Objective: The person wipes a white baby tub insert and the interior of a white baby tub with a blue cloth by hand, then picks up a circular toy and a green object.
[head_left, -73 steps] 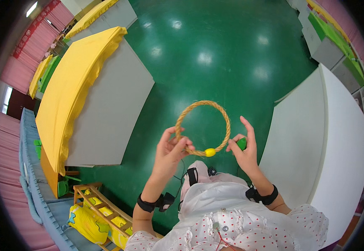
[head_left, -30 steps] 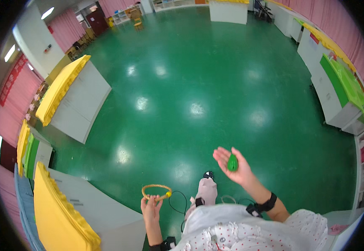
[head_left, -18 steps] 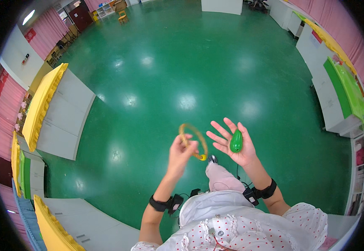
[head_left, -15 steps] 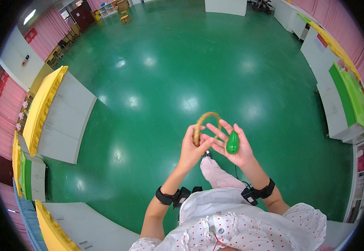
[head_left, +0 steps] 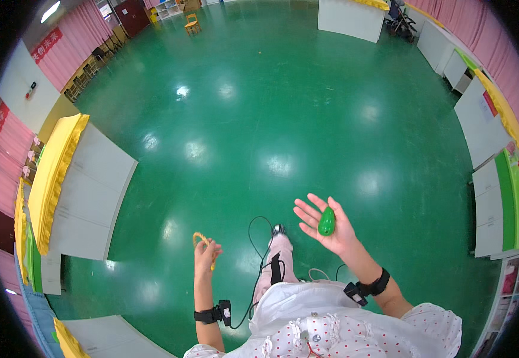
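Note:
My left hand (head_left: 206, 256) is out to the left, its fingers closed round a tan, rope-like ring (head_left: 198, 237). Part of the ring is hidden behind the fingers. On the palm of my right hand (head_left: 341, 232), which is turned up, rests a glossy green teardrop-shaped thing (head_left: 327, 222) with a small dark hole near its wide end. The thumb lies alongside it while the other fingers stretch out to the left. A wide gap separates the two hands. Each forearm wears a black strap with a small device.
Below lies a glossy green floor (head_left: 271, 119). Dark cables (head_left: 258, 253) hang by my leg and left forearm. At the left stands a white cabinet (head_left: 89, 191) with a yellow cover; a green-topped cabinet (head_left: 492, 203) is at the right. A small yellow chair (head_left: 192, 24) stands far off.
My left hand has moved away from the right hand, down and to the left, taking the rope ring along. The right hand, still with the green thing, has sunk slightly. The view has shifted.

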`<state>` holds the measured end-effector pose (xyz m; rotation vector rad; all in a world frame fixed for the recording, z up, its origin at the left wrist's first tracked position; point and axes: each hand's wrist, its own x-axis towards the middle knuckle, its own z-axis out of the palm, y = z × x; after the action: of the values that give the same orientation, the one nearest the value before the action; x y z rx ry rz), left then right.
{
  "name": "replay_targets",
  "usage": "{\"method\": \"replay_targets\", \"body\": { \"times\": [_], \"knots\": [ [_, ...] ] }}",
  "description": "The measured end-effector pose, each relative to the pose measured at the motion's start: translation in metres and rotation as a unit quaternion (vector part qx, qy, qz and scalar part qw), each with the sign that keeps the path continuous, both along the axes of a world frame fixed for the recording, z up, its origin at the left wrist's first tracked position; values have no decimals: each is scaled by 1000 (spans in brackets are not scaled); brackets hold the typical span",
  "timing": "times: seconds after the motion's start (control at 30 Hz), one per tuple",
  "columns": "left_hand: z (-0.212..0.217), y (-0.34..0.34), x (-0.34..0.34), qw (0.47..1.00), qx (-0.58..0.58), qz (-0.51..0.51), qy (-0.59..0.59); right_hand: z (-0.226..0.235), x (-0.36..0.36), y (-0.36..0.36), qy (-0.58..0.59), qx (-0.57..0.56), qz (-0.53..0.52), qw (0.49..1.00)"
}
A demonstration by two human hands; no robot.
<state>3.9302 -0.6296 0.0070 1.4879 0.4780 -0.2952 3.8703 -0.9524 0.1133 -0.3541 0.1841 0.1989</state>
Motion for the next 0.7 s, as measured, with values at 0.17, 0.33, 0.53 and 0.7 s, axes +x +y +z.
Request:
{"method": "replay_targets", "body": {
  "times": [0.17, 0.33, 0.53, 0.7],
  "knots": [
    [1, -47, 131, 996, 19, -83, -16, 10, 135, -26, -52, 67, 31, 996],
    [97, -177, 268, 972, -108, -137, -160, 14, 276, -47, -62, 202, 32, 977],
    [139, -235, 412, 897, -183, -324, -237, 14, 413, -77, -100, 222, 23, 970],
    [145, -257, 547, 891, -222, -346, -192, 19, 544, -104, -147, 241, 52, 958]
  ]
}}
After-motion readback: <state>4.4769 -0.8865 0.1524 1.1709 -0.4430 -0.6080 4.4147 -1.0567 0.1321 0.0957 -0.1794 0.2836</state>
